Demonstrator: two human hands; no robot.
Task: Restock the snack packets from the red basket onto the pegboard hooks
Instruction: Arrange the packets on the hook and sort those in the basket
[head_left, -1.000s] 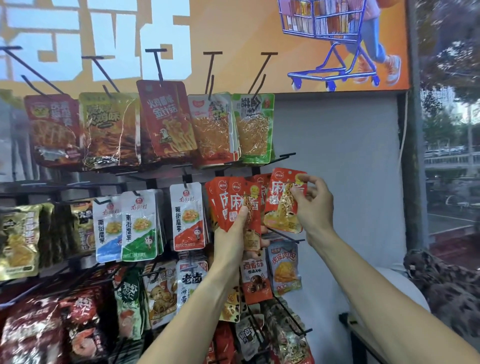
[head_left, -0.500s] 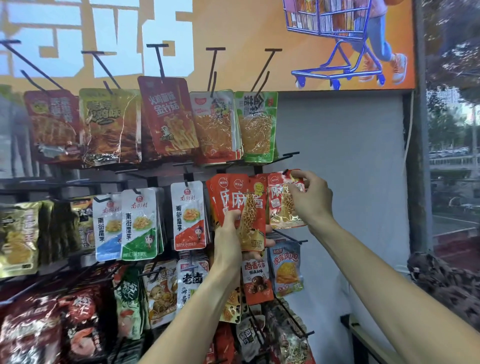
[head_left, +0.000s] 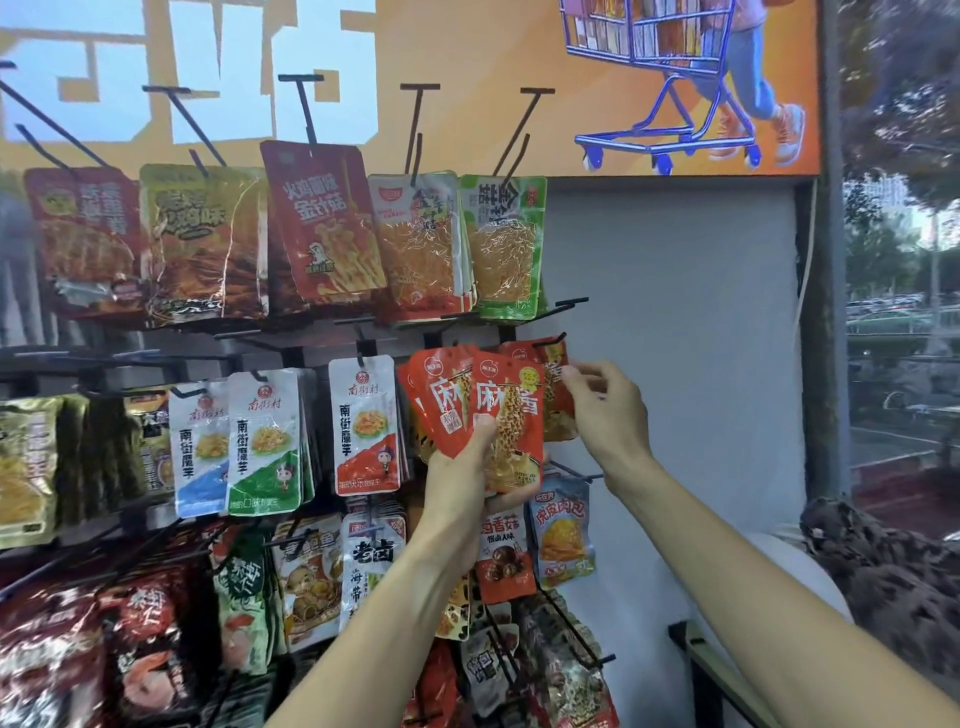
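Moved in since a second ago: right hand (head_left: 605, 410) has carried its pinched red packet (head_left: 556, 395) to the hook (head_left: 549, 341) and seems to be threading it, left hand (head_left: 467, 478) grips the spare fan of packets (head_left: 483, 410); basket unseen.

Bare wall (head_left: 675, 338) right of hooks lies open (packets (head_left: 332, 431) crowd leftward).

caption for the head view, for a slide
Left hand grips a fan of red snack packets while the right hand pinches one packet at a pegboard hook.
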